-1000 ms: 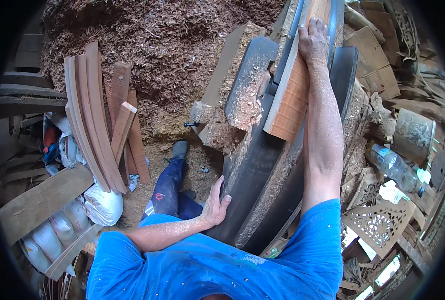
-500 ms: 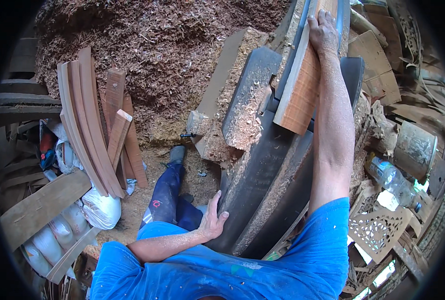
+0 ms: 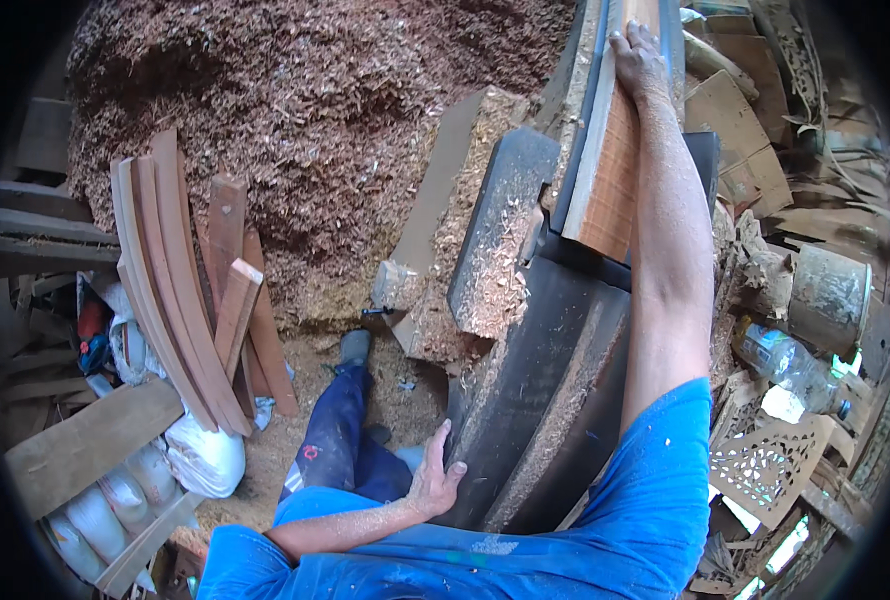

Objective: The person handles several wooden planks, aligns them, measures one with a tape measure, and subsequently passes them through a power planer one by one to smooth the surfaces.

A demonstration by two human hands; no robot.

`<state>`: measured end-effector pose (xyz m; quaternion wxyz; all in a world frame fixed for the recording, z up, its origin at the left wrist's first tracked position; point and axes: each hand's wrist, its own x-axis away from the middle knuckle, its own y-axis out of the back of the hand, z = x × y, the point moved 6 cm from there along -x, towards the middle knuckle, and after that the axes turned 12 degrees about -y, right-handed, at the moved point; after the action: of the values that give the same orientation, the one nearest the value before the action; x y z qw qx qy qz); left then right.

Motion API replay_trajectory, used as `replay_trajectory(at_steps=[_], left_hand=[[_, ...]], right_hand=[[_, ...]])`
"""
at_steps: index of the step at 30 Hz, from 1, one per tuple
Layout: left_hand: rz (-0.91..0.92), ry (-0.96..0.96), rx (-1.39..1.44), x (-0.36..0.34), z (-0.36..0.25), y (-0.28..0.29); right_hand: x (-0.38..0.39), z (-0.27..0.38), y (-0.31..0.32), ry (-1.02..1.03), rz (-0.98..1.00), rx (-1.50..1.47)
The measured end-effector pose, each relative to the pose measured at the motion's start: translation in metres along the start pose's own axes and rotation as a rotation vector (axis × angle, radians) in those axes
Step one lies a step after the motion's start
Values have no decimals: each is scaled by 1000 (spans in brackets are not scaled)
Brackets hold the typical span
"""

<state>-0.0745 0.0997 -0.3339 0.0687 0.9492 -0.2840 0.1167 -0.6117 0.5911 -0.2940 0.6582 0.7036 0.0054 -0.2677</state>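
Observation:
A reddish-brown wooden board lies lengthwise on a dark metal planing machine dusted with shavings. Stretched far forward, my right hand bears down on the board, its fingers bent over toward the pale left edge. My left hand rests at the near left edge of the machine's bed, fingers apart, holding nothing. Just left of the board stands a dark metal guard heaped with shavings.
A large heap of wood shavings rises ahead. Curved wooden pieces lean at left, above a white sack. To the right are a plastic bottle, a battered bucket, cardboard and a cut-out wooden panel.
The board has slid farther from me along the machine, with my right hand still on it. My left hand stays at the bed's edge. The view has tilted slightly.

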Motion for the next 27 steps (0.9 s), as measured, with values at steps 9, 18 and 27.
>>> replay_trajectory(at_steps=[9, 18, 27], left_hand=[[9, -34, 45, -3, -2, 3], [-59, -89, 27, -3, -3, 5], [-148, -115, 64, 2, 10, -2]], right_hand=[[5, -11, 3, 43, 24, 63], [112, 36, 38, -41, 85, -38], [281, 66, 115, -61, 76, -1]])
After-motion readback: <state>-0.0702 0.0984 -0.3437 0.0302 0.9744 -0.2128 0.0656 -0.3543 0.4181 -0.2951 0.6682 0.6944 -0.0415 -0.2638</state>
